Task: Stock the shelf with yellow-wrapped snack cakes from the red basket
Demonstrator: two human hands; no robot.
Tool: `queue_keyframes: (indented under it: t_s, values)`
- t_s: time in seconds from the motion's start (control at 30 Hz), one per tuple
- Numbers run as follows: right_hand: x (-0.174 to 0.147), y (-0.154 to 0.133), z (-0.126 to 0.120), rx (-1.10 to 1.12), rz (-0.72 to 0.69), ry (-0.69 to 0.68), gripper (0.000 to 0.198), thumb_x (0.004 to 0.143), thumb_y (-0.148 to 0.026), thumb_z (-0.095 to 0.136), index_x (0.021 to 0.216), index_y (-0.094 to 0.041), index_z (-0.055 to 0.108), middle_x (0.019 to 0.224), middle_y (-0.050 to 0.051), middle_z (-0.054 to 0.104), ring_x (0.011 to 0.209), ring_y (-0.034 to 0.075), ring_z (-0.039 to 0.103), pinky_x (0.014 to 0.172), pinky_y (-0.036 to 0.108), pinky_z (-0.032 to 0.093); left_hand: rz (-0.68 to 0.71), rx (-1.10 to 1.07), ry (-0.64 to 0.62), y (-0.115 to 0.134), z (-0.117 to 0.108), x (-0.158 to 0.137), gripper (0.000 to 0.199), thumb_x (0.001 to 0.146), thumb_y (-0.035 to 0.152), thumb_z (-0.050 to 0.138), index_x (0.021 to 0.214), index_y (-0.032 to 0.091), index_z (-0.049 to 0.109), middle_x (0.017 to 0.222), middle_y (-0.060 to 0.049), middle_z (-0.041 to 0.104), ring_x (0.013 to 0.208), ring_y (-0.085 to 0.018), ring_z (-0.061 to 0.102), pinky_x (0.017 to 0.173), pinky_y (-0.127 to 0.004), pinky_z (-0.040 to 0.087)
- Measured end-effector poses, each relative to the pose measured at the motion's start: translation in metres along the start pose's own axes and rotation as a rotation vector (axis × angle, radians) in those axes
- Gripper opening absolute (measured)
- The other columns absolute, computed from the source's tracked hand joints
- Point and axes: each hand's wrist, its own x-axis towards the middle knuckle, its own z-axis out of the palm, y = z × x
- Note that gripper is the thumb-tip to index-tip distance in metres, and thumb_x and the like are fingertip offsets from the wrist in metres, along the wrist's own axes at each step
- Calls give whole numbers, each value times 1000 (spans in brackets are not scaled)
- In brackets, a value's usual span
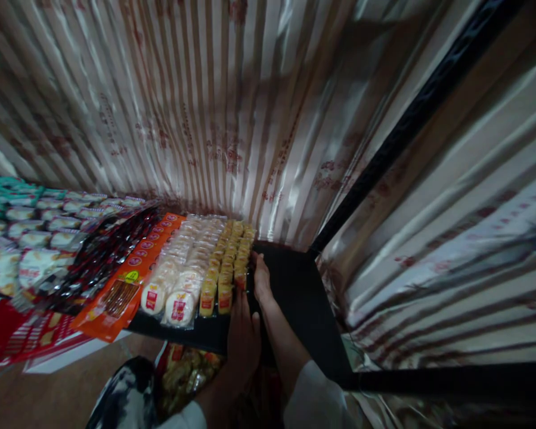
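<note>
**Both hands at the right end of the snack rows on a black shelf**

Yellow snack packs (229, 271) stand in two tight rows on the black shelf (303, 292), running from the front edge back towards the striped foil backing (214, 107). They are the rightmost goods on the shelf; bare shelf lies to their right.

Right hand (262, 275): laid flat along the right flank of the yellow rows, fingers straight and together, pointing towards the back of the shelf. It touches or sits just beside the packs; it grips nothing that can be seen.

Left hand (243, 336): at the front edge of the shelf, just below the nearest yellow packs, back of the hand towards the camera. Fingers curl forward over the edge; whether they hold anything, cannot tell, since the fingertips are hidden in shadow.

Outward, to the left of the yellow rows: round white cakes in clear wrap (182, 274), in rows touching the yellow ones. Next, an orange packet strip (133, 277), overhanging the front edge. Then dark red-and-black packets (100, 256), and further left, white-and-green packs (26, 232).

A black upright bar (411, 119) rises from the shelf's rear right corner. Below the shelf, between the forearms, a bag of yellowish packets (187, 372), blurred
</note>
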Motion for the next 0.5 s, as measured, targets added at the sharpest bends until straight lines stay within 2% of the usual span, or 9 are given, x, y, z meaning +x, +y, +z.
queue_keyframes:
  t_s: [0.13, 0.4, 0.5]
  values:
    - [8, -3, 5, 23, 63, 9, 67, 79, -71, 38, 113, -20, 65, 119, 7, 66, 113, 21, 59, 95, 34, 46, -24, 7, -11, 2, 1, 1, 54, 95, 35, 27, 142, 8, 30, 151, -14, 26, 141, -21, 21, 116, -40, 25]
    - [14, -15, 8, 165, 24, -53, 66, 77, -71, 43, 111, -20, 67, 116, 7, 67, 111, 24, 60, 96, 38, 45, -43, 55, 9, 5, 8, 10, 54, 94, 33, 29, 141, 7, 33, 150, -17, 28, 140, -24, 25, 114, -44, 27]
    - [16, -13, 7, 167, 31, -14, 67, 76, -71, 44, 110, -18, 67, 117, 9, 67, 113, 25, 59, 97, 39, 44, -24, 70, 6, 5, 8, 12, 53, 94, 31, 28, 140, 6, 34, 150, -18, 27, 140, -24, 24, 113, -45, 27]
